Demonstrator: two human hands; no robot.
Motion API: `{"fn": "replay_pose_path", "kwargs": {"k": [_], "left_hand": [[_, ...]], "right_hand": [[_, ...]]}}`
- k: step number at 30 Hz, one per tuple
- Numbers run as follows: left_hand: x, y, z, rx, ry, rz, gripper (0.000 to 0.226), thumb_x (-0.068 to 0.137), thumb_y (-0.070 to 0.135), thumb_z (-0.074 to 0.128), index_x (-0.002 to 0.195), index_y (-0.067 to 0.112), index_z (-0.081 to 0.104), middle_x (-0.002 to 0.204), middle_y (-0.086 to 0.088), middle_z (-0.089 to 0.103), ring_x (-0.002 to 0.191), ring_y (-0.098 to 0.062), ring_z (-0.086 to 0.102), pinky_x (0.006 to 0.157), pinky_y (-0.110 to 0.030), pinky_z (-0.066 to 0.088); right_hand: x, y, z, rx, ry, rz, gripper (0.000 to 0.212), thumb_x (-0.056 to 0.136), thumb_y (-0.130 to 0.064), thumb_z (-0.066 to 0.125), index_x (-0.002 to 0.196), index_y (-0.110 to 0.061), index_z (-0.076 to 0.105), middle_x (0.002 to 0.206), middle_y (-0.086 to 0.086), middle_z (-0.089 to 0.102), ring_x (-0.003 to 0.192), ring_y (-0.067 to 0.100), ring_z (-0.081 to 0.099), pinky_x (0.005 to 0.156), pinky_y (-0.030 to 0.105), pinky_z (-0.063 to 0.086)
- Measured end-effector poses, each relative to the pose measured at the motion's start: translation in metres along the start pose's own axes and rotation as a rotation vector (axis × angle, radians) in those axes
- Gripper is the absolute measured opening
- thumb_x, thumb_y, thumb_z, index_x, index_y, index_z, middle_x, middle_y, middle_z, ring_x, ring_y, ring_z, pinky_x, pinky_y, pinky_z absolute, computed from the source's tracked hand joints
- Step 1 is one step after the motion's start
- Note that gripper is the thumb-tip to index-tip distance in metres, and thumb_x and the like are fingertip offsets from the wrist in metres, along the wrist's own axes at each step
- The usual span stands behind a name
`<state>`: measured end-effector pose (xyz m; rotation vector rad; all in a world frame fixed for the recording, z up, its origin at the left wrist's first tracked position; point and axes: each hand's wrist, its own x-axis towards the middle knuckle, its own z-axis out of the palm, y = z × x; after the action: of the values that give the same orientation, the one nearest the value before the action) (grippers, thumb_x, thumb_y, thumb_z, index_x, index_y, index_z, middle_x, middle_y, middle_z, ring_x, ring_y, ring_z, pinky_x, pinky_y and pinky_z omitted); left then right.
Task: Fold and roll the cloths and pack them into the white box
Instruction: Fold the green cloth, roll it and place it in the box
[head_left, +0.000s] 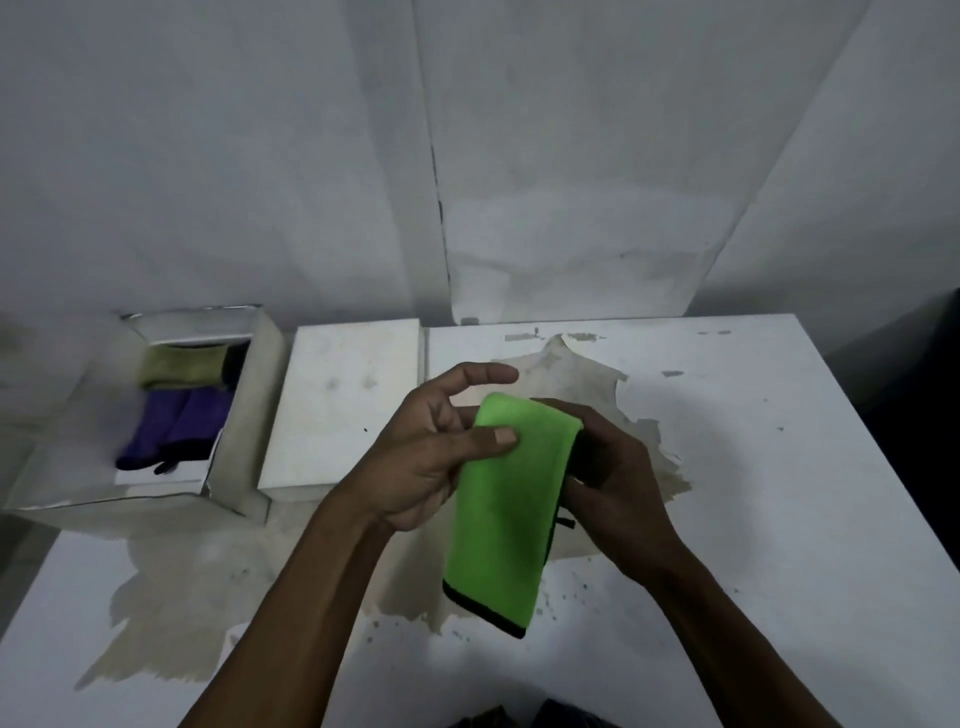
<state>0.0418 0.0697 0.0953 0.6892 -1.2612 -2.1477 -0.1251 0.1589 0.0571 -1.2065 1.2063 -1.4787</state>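
A bright green cloth (506, 514) with black trim, folded into a long strip, hangs above the table's middle. My left hand (431, 457) grips its upper left part, thumb pressed on the front. My right hand (613, 478) holds the strip from behind on its right side, fingers curled round the edge. The open white box (244, 415) stands at the table's far left. Inside it lie an olive green rolled cloth (184, 366) and two purple rolled cloths (176, 428).
The box's white lid (343, 400) lies flat just right of the box. The white table (753, 493) has a large worn, stained patch under my hands. A white wall rises right behind the table, and a dark gap runs along its right edge.
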Motion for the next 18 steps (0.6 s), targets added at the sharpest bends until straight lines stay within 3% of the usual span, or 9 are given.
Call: {"fn": "replay_pose_path", "kwargs": {"k": [4, 8, 11, 15, 18], "left_hand": [[-0.003, 0.018, 0.002, 0.100, 0.104, 0.056, 0.049, 0.073, 0.000, 0.073, 0.118, 0.012, 0.057, 0.084, -0.019, 0.075, 0.077, -0.029, 0.073, 0.066, -0.034, 0.058], [-0.007, 0.023, -0.003, 0.319, 0.294, 0.102, 0.043, 0.070, 0.006, 0.081, 0.107, 0.020, 0.063, 0.082, -0.024, 0.071, 0.075, -0.032, 0.069, 0.070, -0.044, 0.057], [-0.011, 0.023, -0.010, 0.383, 0.308, 0.074, 0.048, 0.067, 0.007, 0.084, 0.107, 0.022, 0.064, 0.075, -0.011, 0.069, 0.071, -0.027, 0.068, 0.069, -0.038, 0.056], [-0.017, 0.023, -0.015, 0.315, 0.200, 0.051, 0.058, 0.062, 0.000, 0.085, 0.112, 0.019, 0.062, 0.079, -0.015, 0.064, 0.074, -0.028, 0.065, 0.070, -0.034, 0.055], [-0.013, 0.021, -0.010, 0.159, 0.269, 0.103, 0.052, 0.062, 0.003, 0.080, 0.110, 0.014, 0.063, 0.077, -0.012, 0.070, 0.069, -0.026, 0.070, 0.061, -0.031, 0.056]], "right_hand": [[0.012, -0.005, 0.013, -0.025, 0.041, -0.047, 0.034, 0.090, -0.001, 0.060, 0.118, -0.020, 0.065, 0.105, 0.000, 0.073, 0.092, 0.027, 0.071, 0.072, 0.039, 0.061], [0.013, -0.006, 0.021, -0.031, 0.118, 0.000, 0.036, 0.093, 0.005, 0.051, 0.107, -0.022, 0.070, 0.100, -0.004, 0.075, 0.094, 0.014, 0.071, 0.074, 0.021, 0.056], [0.013, -0.005, 0.025, 0.002, 0.161, 0.040, 0.034, 0.093, 0.003, 0.051, 0.101, -0.023, 0.071, 0.097, -0.004, 0.076, 0.090, 0.011, 0.072, 0.072, 0.017, 0.055], [0.013, -0.005, 0.028, 0.049, 0.175, 0.064, 0.035, 0.094, -0.001, 0.051, 0.097, -0.028, 0.073, 0.092, -0.002, 0.077, 0.082, 0.017, 0.073, 0.066, 0.019, 0.057], [0.012, -0.003, 0.029, 0.059, 0.146, 0.070, 0.034, 0.096, -0.008, 0.048, 0.101, -0.031, 0.073, 0.094, 0.006, 0.075, 0.082, 0.034, 0.068, 0.071, 0.032, 0.059]]}}
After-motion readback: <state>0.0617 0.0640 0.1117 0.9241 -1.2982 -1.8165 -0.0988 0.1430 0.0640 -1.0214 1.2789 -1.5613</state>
